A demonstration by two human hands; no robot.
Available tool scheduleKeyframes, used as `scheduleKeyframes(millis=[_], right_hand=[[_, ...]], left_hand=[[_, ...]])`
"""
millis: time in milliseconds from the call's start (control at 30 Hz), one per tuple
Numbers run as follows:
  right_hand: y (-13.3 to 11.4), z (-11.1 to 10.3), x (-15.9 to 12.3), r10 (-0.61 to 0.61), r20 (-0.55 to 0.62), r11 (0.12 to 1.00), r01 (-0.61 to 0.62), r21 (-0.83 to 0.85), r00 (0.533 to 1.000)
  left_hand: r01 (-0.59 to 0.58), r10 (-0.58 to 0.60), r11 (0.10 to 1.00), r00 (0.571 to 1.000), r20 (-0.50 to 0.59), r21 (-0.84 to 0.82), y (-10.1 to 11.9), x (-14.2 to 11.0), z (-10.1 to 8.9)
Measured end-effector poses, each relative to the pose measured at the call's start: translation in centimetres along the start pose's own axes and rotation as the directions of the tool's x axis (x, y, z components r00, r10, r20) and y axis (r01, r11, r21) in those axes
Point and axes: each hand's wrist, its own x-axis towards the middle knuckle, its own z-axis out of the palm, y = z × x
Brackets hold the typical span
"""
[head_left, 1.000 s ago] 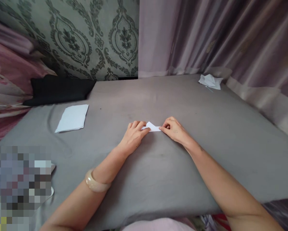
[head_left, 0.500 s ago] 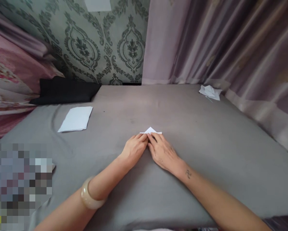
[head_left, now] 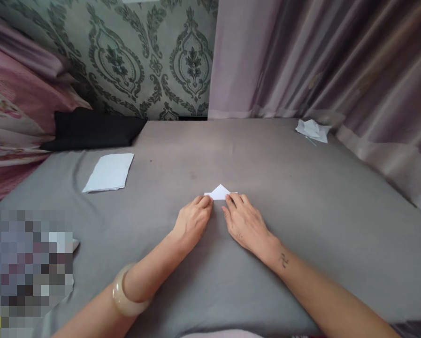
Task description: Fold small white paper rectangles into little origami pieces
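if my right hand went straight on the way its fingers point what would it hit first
The folded white paper, most likely: the right hand seems to be touching its right end, though contact is hard to see.

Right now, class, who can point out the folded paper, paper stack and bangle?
Folded paper (head_left: 220, 193): head view, middle of its peaked part.
Paper stack (head_left: 110, 172): head view, middle of its top sheet.
Bangle (head_left: 118, 293): head view, outer face of its band.

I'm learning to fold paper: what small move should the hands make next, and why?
Perhaps run the right hand outward along the near edge of the folded paper to firm it: that hand touches its right side, while the left hand, at the left side, can steady it.
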Motion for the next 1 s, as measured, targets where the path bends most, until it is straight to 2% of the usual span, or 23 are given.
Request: scheduleKeyframes(millis=[167, 300, 433, 533, 633, 733, 833, 900, 1000], right_hand=[[0.4, -0.3, 0.0, 0.067, 0.011, 0.996, -0.066, -0.052, 0.998], [0.5, -0.4, 0.1, 0.079, 0.003, 0.994, -0.079, -0.072, 0.997], [0.4, -0.4, 0.1, 0.089, -0.019, 0.992, -0.091, -0.089, 0.996], [0.4, -0.2, 0.1, 0.097, -0.043, 0.991, -0.101, -0.089, 0.994], [1.0, 0.1, 0.3, 0.153, -0.102, 0.985, -0.16, -0.064, 0.983], [1.9, 0.4, 0.7, 0.217, -0.175, 0.976, -0.212, 0.05, 0.96], [3.0, 0.6, 1.3, 0.34, -0.182, 0.901, -0.264, 0.343, 0.923], [3.7, 0.7, 1.7, 0.421, -0.18, 0.812, -0.282, 0.51, 0.889], [4.9, 1.0, 2.2, 0.5, -0.182, 0.728, -0.297, 0.617, 0.846]], left_hand=[[0.042, -0.041, 0.999, 0.999, 0.017, -0.017, -0.2, -0.2, -0.2], [0.059, -0.061, 0.996, 0.997, -0.037, -0.065, -0.4, 0.3, -0.5], [0.022, -0.031, 0.996, 0.993, -0.113, -0.081, -0.9, 1.5, -0.4], [-0.003, -0.007, 0.996, 0.993, -0.117, -0.089, -1.4, 2.3, -0.4], [-0.083, 0.071, 0.993, 0.987, -0.142, -0.082, -1.7, 2.8, -0.4], [-0.172, 0.172, 0.985, 0.978, -0.118, 0.008, -1.5, 3.0, -0.5], [-0.201, 0.204, 0.977, 0.979, -0.03, 0.078, -0.9, 3.3, -0.4], [-0.153, 0.153, 0.988, 0.988, -0.013, 0.004, -0.5, 3.6, -0.4], [-0.011, 0.0, 0.982, 0.998, -0.058, -0.19, -0.4, 4.2, -0.5]])
